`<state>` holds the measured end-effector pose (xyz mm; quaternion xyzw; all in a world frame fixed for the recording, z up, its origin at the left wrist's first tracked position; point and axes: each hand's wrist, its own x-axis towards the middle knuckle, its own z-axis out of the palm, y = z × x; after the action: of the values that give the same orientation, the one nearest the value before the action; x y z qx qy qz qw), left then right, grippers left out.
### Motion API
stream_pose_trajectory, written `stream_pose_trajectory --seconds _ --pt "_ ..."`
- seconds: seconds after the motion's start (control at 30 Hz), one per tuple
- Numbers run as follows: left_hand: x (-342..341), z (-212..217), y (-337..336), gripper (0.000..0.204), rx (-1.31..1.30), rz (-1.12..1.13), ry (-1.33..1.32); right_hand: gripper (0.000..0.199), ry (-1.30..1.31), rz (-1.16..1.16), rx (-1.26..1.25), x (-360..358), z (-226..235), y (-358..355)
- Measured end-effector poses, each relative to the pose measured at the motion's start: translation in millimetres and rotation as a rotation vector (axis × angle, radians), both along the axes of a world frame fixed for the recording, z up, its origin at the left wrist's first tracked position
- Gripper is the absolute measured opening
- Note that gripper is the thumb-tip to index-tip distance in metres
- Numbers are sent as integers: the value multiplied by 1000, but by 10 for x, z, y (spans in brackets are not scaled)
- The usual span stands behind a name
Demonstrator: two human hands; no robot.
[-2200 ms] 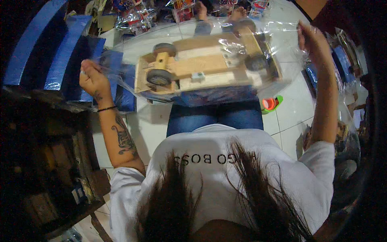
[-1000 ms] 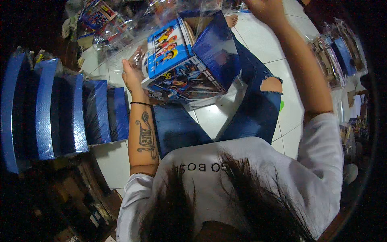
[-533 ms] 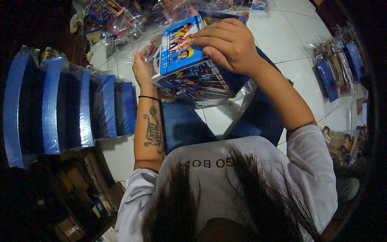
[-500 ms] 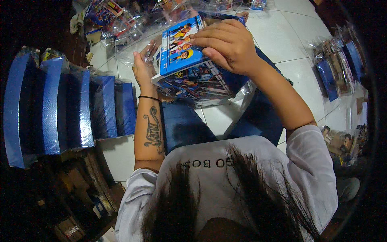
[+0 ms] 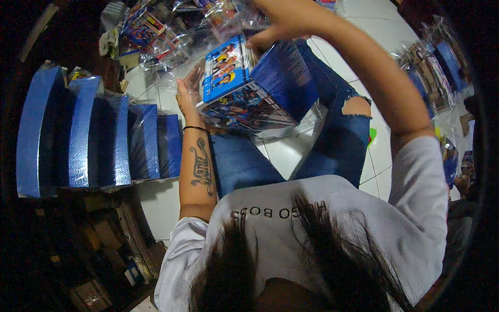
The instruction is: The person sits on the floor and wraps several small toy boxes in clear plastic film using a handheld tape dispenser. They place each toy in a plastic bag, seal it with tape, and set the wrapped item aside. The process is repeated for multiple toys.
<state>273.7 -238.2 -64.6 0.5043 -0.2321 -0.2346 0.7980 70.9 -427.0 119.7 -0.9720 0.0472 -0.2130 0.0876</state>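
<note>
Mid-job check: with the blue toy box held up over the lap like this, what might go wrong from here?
1. The blue toy box is tilted; the left hand only props its edge and the right hand pinches the top, so it may slip.
2. The clear plastic wrap bunches at the right hand's grip and might tear.
3. The row of blue boxes stands on edge by the left elbow; a bump might topple them.

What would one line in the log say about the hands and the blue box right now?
left hand: steadies blue toy box from the side | right hand: grips its top with clear plastic wrap | box over lap | blue boxes rowed at left
</note>
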Motion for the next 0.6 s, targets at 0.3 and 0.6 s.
stream_pose_trajectory --seconds 0.3,0.6 --pt "230 -185 175 75 87 -8 5 24 -666 183 234 130 75 29" --pt "365 -344 51 72 -86 -122 71 37 -642 252 22 35 -922 420"
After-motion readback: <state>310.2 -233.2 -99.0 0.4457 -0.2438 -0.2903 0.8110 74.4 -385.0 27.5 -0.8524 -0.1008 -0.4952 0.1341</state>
